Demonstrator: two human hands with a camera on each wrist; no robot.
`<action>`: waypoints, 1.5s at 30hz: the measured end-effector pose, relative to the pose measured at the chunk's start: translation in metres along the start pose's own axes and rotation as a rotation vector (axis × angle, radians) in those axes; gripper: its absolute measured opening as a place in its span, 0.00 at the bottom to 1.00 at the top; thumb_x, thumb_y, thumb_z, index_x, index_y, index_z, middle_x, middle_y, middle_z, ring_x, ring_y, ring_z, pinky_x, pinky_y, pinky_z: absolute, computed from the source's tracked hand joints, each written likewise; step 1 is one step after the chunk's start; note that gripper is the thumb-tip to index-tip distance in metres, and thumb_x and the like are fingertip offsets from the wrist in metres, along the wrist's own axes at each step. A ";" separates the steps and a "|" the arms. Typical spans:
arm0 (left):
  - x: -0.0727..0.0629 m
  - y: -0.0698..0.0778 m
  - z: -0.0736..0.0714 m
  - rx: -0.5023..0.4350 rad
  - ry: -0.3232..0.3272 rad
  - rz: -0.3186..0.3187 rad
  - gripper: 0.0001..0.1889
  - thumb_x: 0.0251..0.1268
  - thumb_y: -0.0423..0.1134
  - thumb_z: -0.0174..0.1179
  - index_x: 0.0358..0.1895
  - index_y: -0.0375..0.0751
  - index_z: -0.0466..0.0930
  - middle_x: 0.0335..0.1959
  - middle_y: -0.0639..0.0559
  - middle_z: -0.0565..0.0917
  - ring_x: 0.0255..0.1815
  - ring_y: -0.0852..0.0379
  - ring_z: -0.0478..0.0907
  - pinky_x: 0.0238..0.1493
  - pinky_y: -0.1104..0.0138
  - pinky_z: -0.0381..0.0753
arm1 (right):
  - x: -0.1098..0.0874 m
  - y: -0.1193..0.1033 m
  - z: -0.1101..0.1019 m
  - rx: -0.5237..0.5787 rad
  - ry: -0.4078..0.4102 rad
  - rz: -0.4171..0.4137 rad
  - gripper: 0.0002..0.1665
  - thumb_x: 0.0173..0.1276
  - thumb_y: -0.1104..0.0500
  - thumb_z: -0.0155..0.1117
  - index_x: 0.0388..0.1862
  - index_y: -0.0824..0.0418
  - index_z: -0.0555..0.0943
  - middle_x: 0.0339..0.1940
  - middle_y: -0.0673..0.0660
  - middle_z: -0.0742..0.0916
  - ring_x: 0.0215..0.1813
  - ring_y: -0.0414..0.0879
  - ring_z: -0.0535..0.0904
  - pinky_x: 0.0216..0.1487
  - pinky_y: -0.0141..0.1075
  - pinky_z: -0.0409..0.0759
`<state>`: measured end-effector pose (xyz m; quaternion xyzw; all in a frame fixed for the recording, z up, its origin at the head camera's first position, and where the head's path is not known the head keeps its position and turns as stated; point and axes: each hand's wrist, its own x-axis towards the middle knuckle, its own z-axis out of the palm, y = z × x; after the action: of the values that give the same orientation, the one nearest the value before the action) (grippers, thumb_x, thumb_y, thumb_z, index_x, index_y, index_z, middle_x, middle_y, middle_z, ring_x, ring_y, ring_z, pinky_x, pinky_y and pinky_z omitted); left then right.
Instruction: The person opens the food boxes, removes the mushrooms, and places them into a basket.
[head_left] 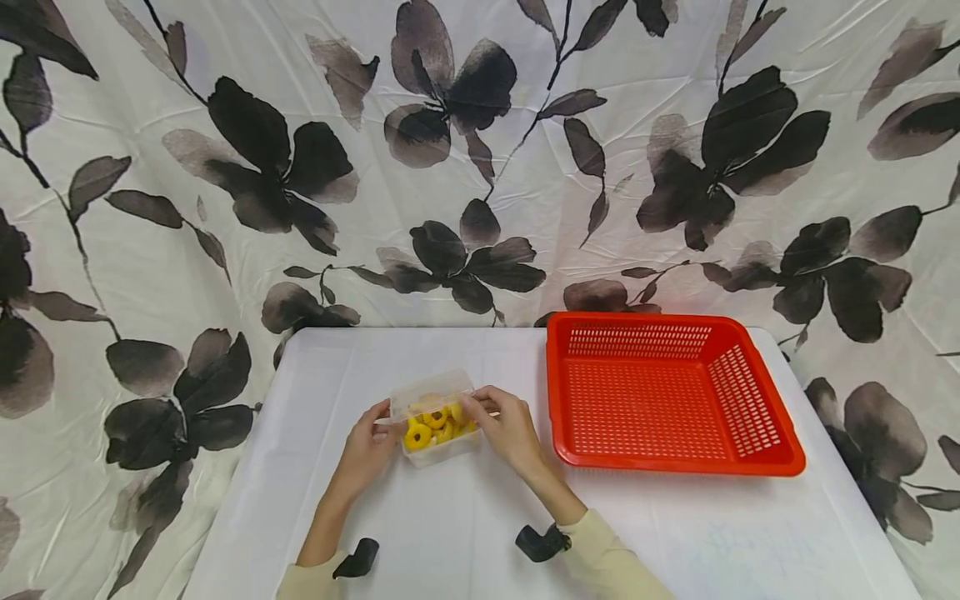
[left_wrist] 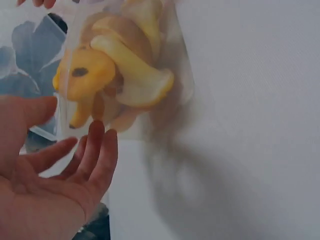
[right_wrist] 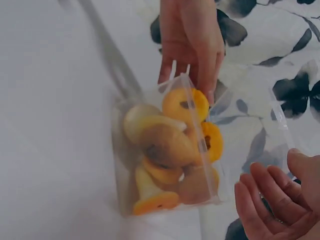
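A small clear plastic box (head_left: 444, 455) with its hinged lid (head_left: 420, 390) raised stands between both hands, left of the table's middle. It holds several yellow mushroom-shaped pieces (head_left: 417, 437) with pale stems and dark centre spots; through the wall they look blurred in the left wrist view. My left hand (head_left: 367, 448) holds the box's left end, thumb on one side and fingers on the other. At the right end, my right hand (head_left: 513, 429) pinches the lid's corner between thumb and fingers. The right wrist view shows that hand (right_wrist: 280, 205) close beside the lid.
A large red slotted plastic basket (head_left: 637, 408) sits at the right on the white-covered table (head_left: 465, 533). Behind the table hangs a white curtain (head_left: 555, 183) with dark flower prints. Black devices (head_left: 542, 543) are worn at both wrists.
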<state>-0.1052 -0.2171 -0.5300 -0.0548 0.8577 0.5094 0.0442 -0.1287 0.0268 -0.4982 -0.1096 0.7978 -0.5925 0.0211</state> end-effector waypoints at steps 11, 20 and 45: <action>0.010 0.006 0.008 -0.100 0.155 -0.054 0.24 0.77 0.36 0.59 0.69 0.24 0.70 0.58 0.32 0.77 0.48 0.44 0.82 0.38 0.77 0.81 | 0.018 -0.004 -0.001 0.005 0.042 -0.096 0.24 0.75 0.54 0.67 0.63 0.65 0.78 0.59 0.61 0.84 0.57 0.55 0.83 0.60 0.47 0.81; 0.009 0.009 0.011 -0.223 0.188 -0.095 0.20 0.77 0.32 0.58 0.66 0.27 0.75 0.56 0.34 0.78 0.48 0.43 0.81 0.39 0.76 0.82 | 0.032 -0.010 0.000 0.036 0.016 -0.122 0.20 0.76 0.52 0.65 0.59 0.64 0.82 0.56 0.59 0.86 0.63 0.54 0.81 0.64 0.46 0.78; -0.008 0.008 0.015 -0.289 0.180 -0.131 0.19 0.76 0.31 0.59 0.66 0.32 0.77 0.52 0.39 0.77 0.45 0.46 0.81 0.40 0.74 0.82 | 0.081 -0.019 0.008 -0.164 0.103 -0.117 0.18 0.79 0.50 0.62 0.51 0.64 0.87 0.43 0.59 0.90 0.46 0.53 0.86 0.53 0.46 0.83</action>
<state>-0.0983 -0.1998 -0.5291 -0.1617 0.7707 0.6162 -0.0079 -0.2040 -0.0017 -0.4746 -0.1267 0.8360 -0.5302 -0.0636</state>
